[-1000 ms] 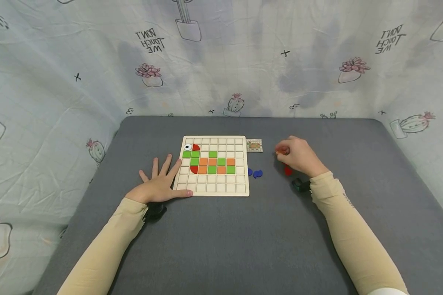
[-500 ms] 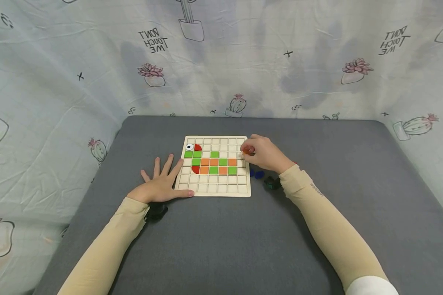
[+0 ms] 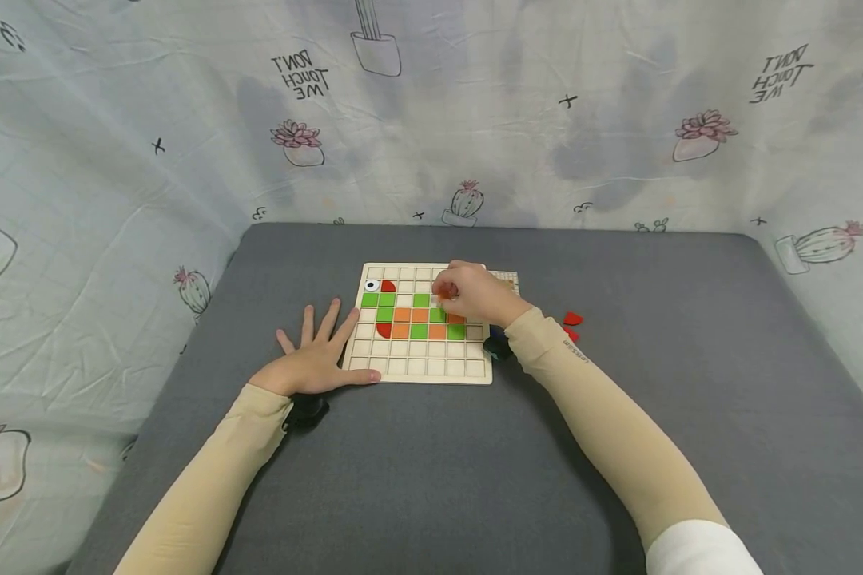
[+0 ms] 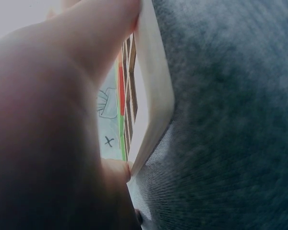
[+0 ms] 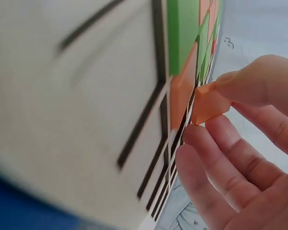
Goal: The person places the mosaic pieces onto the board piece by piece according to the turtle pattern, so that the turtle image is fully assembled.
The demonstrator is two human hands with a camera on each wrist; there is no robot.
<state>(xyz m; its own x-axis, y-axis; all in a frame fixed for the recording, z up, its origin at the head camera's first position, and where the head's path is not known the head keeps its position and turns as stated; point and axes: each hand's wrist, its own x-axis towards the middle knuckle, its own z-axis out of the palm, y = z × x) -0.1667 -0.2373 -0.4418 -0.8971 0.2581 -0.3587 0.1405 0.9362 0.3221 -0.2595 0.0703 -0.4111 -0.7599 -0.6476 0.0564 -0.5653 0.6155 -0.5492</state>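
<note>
A pale wooden grid board [image 3: 417, 367] lies on the table, bearing green, orange and red tiles and a white eye piece [image 3: 371, 285]. My left hand [image 3: 316, 359] is spread flat at its left side, thumb over the near left corner; in the left wrist view that thumb touches the board's edge [image 4: 156, 86]. Over the board's right half, my right hand [image 3: 475, 291] pinches an orange square tile [image 5: 211, 105] between thumb and fingers. The right wrist view has this tile tilted, close over the grid, near an orange tile [image 5: 182, 93] set in a cell.
Red pieces [image 3: 573, 319] lie on the grey table [image 3: 417, 463] right of the board. A small patterned card [image 3: 507, 276] pokes out behind my right hand. A patterned cloth [image 3: 518, 104] hangs along the back.
My right hand has carried the orange tile leftward from the table's right side to over the board. It now covers the blue pieces beside the board. My left hand stays put.
</note>
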